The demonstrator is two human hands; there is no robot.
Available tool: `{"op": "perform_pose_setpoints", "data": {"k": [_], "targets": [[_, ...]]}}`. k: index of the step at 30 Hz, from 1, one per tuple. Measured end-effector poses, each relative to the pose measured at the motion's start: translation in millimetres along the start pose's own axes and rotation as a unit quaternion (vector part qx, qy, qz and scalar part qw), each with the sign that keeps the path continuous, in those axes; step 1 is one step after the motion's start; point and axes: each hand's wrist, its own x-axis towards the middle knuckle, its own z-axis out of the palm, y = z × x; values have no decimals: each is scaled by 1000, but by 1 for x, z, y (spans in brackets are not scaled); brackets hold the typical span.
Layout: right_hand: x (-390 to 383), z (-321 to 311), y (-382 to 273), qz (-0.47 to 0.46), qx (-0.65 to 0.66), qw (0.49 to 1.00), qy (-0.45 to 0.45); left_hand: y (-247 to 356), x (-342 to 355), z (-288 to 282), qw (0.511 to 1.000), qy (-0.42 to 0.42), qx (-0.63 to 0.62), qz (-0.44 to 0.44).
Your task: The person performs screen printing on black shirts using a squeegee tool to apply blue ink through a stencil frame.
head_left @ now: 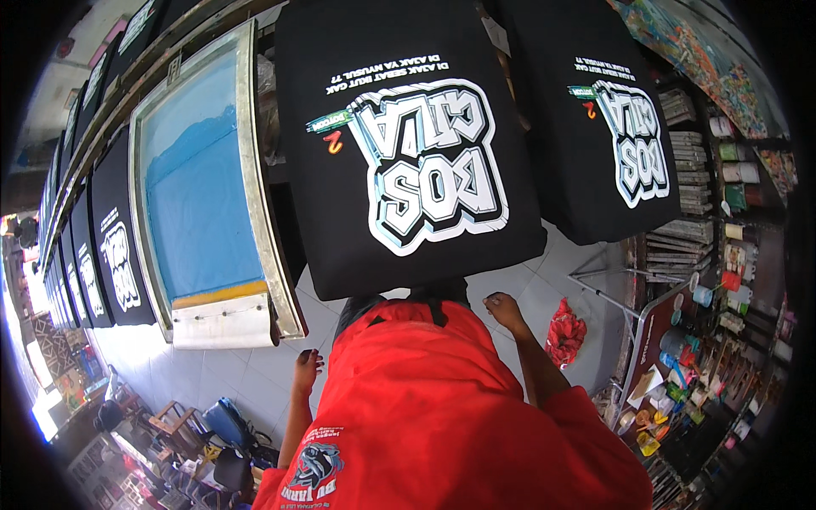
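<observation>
My left hand [308,371] hangs low beside my red shirt, fingers loosely bent and a little apart, with nothing in it. On the other side my right hand [503,310] is held by my hip, its fingers curled in and nothing showing in them. Neither hand touches the work. Before me a black T-shirt [331,242] lies flat on a board, with a large white graphic print [438,170] and small coloured marks. To its left rests a screen-printing frame [248,153] with blue mesh and yellow ink along its near end, where a pale squeegee [223,321] lies.
Another printed black T-shirt [561,170] lies on a board at the right. More printed shirts [115,246] line the far left. A metal stand [629,310], a red plastic bag [565,333] on the tiles and shelves of ink pots [738,174] are at right. Chairs [229,425] stand lower left.
</observation>
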Motion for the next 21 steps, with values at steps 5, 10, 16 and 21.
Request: {"op": "perform_pose_setpoints", "data": {"k": [5,10,16,21], "targets": [[7,-5,1,-7,-2,1000,-17,2,-5,22,999,-18,13,38],[19,-6,1,-26,-6,1000,-12,16,-16,34,997,-9,40,67],[23,-11,-8,-37,-33,999,-13,-1,-8,31,1000,-4,-3,28],[19,-17,-12,-42,-60,997,-19,-4,-12,35,999,0,14,35]]}}
